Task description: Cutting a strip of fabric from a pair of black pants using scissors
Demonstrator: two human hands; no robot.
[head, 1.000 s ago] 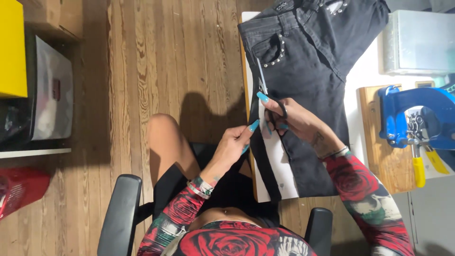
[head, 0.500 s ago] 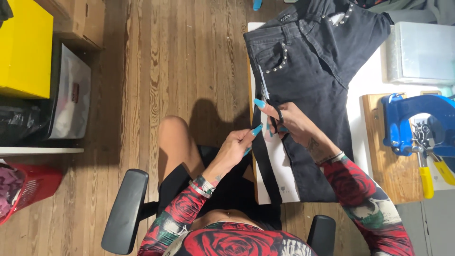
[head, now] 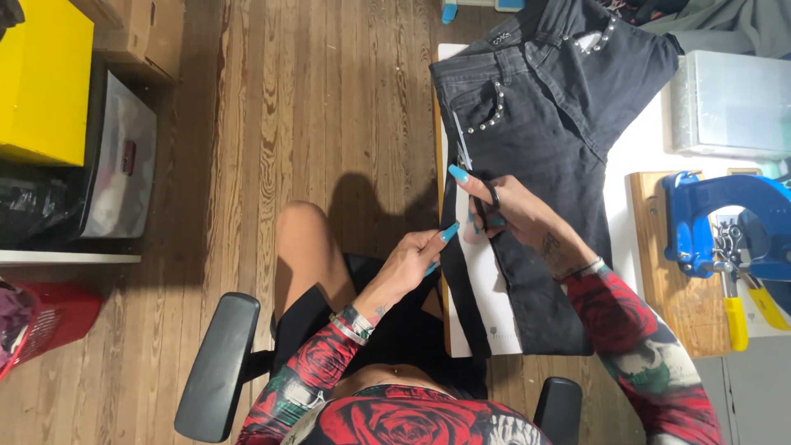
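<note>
Cutting along the outer edge of the black studded jeans (head: 544, 156), which lie flat on the white bench (head: 638, 152) with the waistband away from me and the legs running back toward my chair. My right hand (head: 515, 214) has its grip closed through the loops of the scissors (head: 471, 169); the blades point up the leg toward the studded pocket. I cannot tell from this angle how far the blades are open, since they are thin and partly behind my finger. My left hand (head: 412, 264) pinches the freed strip of black denim (head: 461, 305), which hangs off the bench edge down toward my lap.

Change over the last second: the view has swung left and downward, so the jeans now sit higher and further right in frame. Both hands keep the same hold as before, and the scissors seem to sit at much the same spot on the leg. Judgement: the cut is under way, with most of the leg above the blades uncut.

Blue press (head: 725, 222) stands untouched at the right.
</note>
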